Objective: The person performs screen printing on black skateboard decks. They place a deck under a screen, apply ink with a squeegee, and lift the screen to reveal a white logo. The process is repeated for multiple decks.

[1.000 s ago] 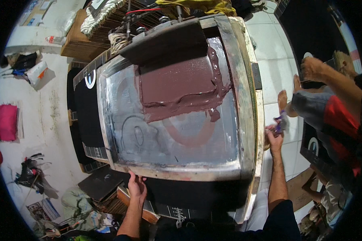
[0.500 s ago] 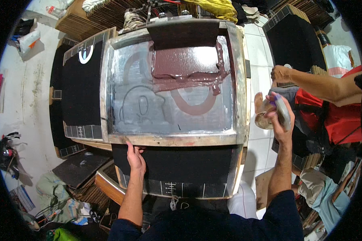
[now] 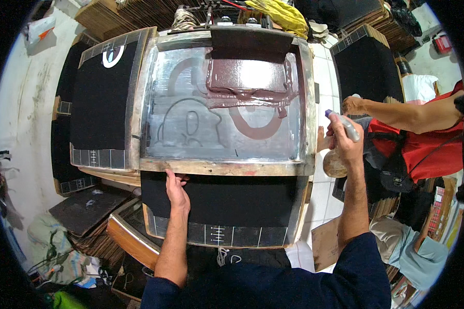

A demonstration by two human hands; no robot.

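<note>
My left hand (image 3: 177,191) grips the near edge of a wooden screen-printing frame (image 3: 232,168), thumb on top and fingers partly hidden beneath. Its grey mesh (image 3: 165,116) shows a rounded cartoon outline and a curved shape. Thick brown ink (image 3: 245,74) lies on the far right of the mesh, against a dark squeegee (image 3: 250,44). Black fabric on a board (image 3: 227,201) shows below the frame. Off the frame's right side, my right hand (image 3: 346,141) is closed around the neck of a spray bottle (image 3: 335,164). Its purple nozzle points toward the screen.
Another board with black fabric (image 3: 103,98) and a white print stands at the left. More black boards (image 3: 365,67) sit at the far right. A co-worker's arm (image 3: 407,109) reaches in from the right. Yellow cloth (image 3: 278,15) lies behind the screen.
My right hand has turned the spray bottle upright and brought its nozzle toward the screen. My left hand stays on the frame's near edge. The whole view has shifted slightly.
</note>
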